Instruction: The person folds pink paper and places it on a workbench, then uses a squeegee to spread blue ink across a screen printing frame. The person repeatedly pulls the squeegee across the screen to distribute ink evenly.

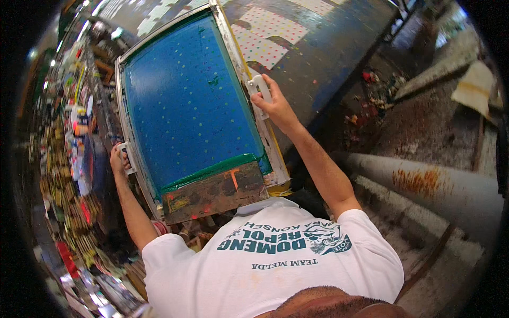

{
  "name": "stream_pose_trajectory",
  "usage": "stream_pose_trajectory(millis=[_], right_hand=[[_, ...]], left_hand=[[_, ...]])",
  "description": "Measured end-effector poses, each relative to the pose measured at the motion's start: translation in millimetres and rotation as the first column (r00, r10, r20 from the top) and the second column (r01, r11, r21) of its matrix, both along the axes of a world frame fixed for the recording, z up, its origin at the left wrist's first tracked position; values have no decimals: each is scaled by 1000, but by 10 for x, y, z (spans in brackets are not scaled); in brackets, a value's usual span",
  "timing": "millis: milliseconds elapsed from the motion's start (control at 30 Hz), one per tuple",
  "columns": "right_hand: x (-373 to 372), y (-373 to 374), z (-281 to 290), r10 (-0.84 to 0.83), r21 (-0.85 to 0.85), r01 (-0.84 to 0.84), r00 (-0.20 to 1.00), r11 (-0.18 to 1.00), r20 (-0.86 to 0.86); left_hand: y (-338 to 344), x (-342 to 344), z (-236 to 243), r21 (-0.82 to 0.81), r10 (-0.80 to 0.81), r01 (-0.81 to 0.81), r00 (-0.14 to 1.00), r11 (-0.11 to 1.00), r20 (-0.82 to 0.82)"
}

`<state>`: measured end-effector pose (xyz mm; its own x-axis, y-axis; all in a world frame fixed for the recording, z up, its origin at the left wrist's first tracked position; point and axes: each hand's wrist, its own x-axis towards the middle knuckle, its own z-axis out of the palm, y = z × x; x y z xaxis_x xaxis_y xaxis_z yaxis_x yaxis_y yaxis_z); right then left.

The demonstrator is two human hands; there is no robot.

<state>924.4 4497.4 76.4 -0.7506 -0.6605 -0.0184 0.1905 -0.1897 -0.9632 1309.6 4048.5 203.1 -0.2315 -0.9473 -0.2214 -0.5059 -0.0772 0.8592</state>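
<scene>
A large screen-printing frame (235, 58) with blue mesh (185, 100) is in front of me, tilted a little to the left. Small coloured dots show across the mesh, and a band of green ink (212, 172) runs along its near end. My left hand (117, 160) is wrapped round a white handle (126, 153) on the frame's left side. On the right side, the fingers of my right hand (277, 106) curl round another white handle (260, 87). A paint-stained board (214, 195) lies across the near end, close to my shirt.
Beyond the frame, white sheets with coloured dots (260, 46) lie on a long dark table (328, 69). Crowded shelves or piles of cans and bottles (69, 175) run along the left. At right are a rusty grey pipe (424, 177) and scattered debris (371, 100).
</scene>
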Motion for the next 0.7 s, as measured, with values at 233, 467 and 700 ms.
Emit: stream_pose_trajectory(millis=[233,467,700], right_hand=[[-368,-593,238,264,94,-263,964,960,5],[-977,-1032,328,203,122,-197,978,973,-42],[-1251,-1035,369,187,147,-186,982,971,10]], left_hand=[[179,776,-320,14,276,-276,958,961,-72],[321,590,-872,97,356,-346,926,933,-123],[437,240,-751,57,365,-364,931,930,-18]])
